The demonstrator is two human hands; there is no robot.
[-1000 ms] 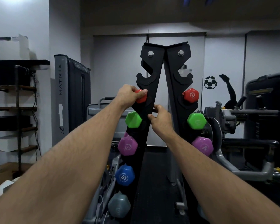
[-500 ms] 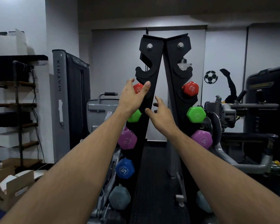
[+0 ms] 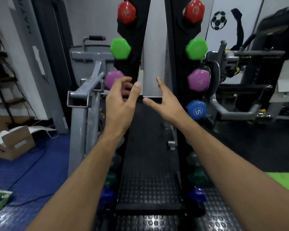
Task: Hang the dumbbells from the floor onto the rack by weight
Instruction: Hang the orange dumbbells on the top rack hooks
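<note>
Empty left grip [image 3: 122, 99] beside purple dumbbell [image 3: 113, 79]

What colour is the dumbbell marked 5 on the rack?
Blue, with a white 5 on the dumbbell, clearest in the head view.

Dumbbells [image 3: 198, 80] hang stacked on both sides of rack [image 3: 129, 64], box [image 3: 12, 144] on floor far left, gym machine [image 3: 250, 67] to the right behind rack.

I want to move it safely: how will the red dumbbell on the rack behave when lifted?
The red dumbbell is probably light: it is marked 2 and hangs topmost. Its hexagonal ends should resist rolling. The glossy coating may feel slightly slippery.
</note>
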